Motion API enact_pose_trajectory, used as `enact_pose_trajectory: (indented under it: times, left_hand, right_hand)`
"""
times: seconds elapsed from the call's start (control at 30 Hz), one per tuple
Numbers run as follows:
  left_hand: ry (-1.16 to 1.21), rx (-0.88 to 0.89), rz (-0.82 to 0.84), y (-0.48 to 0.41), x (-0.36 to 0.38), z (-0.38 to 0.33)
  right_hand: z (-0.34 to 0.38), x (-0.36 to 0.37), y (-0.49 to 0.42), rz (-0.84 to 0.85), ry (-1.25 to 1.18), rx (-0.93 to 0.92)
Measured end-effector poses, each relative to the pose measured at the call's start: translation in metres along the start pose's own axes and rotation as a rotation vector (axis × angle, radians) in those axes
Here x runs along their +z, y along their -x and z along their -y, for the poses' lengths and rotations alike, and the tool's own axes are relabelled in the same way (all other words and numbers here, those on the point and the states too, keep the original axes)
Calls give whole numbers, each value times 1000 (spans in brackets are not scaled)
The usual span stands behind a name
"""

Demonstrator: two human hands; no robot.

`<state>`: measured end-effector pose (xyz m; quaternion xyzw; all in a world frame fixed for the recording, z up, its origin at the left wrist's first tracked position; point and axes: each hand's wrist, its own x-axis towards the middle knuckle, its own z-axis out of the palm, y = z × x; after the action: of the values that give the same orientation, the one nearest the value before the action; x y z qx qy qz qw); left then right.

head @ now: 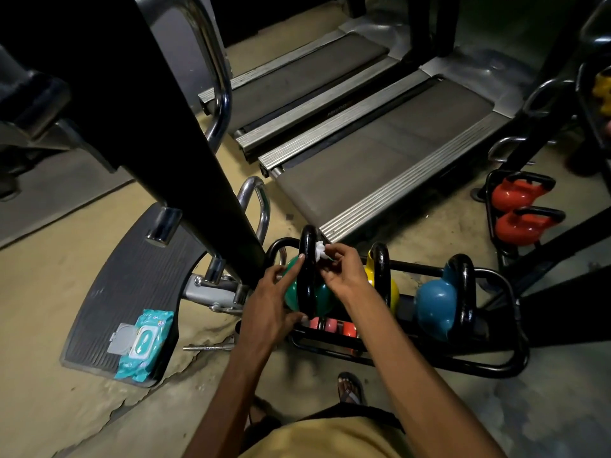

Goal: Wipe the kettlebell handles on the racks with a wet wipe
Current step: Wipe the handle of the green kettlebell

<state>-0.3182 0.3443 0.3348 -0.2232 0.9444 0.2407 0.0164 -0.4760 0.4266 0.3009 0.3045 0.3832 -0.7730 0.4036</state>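
A green kettlebell (320, 294) with a black handle (307, 259) sits at the left end of a low black rack (463, 363). My right hand (344, 271) pinches a crumpled white wet wipe (320, 251) against the right side of that handle near its top. My left hand (272, 305) reaches to the handle's left side, index finger touching it, thumb low by the bell. A yellow kettlebell (393, 289) and a blue kettlebell (434, 307) with black handles stand further right on the same rack.
A teal wet-wipe pack (145, 345) with its lid open lies on a black ribbed footplate (132, 279) at left. A thick black machine post (172, 133) rises beside the rack. Treadmills (380, 153) lie behind. Two red kettlebells (515, 209) sit on another rack at right.
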Motion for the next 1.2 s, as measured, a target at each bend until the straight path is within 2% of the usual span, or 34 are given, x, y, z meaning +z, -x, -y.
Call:
enact_pose_trajectory:
  times: [0.27, 0.47, 0.57, 0.7, 0.8, 0.87, 0.93, 1.03, 1.2]
  left_hand:
    - [-10, -2, 0, 0, -3, -4]
    - [-26, -4, 10, 0, -2, -4]
    - [-20, -7, 15, 0, -2, -3]
    - [-24, -11, 13, 0, -2, -3]
    - [-24, -6, 8, 3, -1, -2]
    - [-22, -4, 3, 2, -1, -1]
    - [-16, -6, 2, 1, 0, -1]
    - [-8, -16, 9, -1, 0, 1]
    - [-64, -5, 0, -1, 1, 2]
  right_hand:
    - [5, 25, -13, -95, -1, -14]
    - [1, 17, -3, -58, -52, 57]
    - [4, 18, -8, -56, 24, 75]
    - [4, 16, -10, -92, 305, 76]
    - [0, 4, -5, 16, 391, -55]
    - [-2, -2, 2, 78, 401, -74]
    - [-12, -13, -1, 123, 647, -137]
    - [-32, -38, -6, 221, 991, -339]
    - [-38, -61, 2, 355, 1175, -597]
